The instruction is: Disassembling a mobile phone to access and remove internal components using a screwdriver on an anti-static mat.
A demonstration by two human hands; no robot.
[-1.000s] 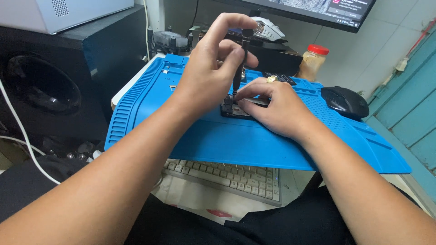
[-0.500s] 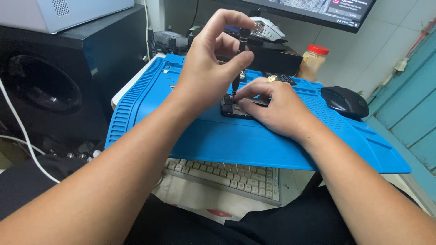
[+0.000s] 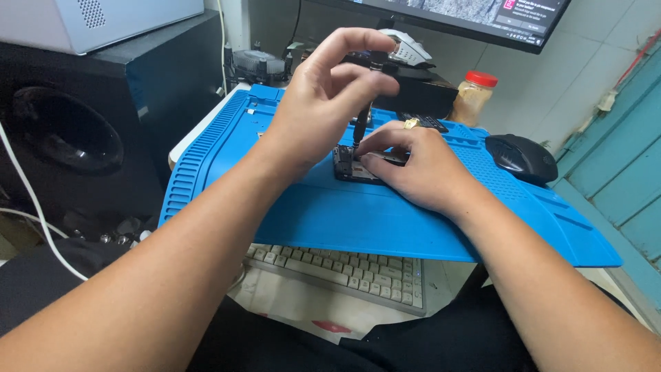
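Observation:
My left hand [image 3: 323,103] holds a thin black screwdriver [image 3: 365,103] upright by its top, fingers pinched round the handle. The tip points down onto a small dark opened device [image 3: 351,165] lying on a blue work mat [image 3: 344,213]. My right hand [image 3: 413,165] rests on the mat and presses on the device, fingers steadying the screwdriver's lower shaft. Much of the device is hidden under both hands.
A black mouse [image 3: 521,157] sits on the mat's right side. A jar with a red lid [image 3: 475,98] and a monitor [image 3: 468,14] stand behind. A large black speaker [image 3: 76,131] is at left. A pale keyboard [image 3: 344,272] pokes out below the mat.
My left hand's fingers have shifted round the screwdriver's top, as in turning it. The right hand and the device have stayed in place.

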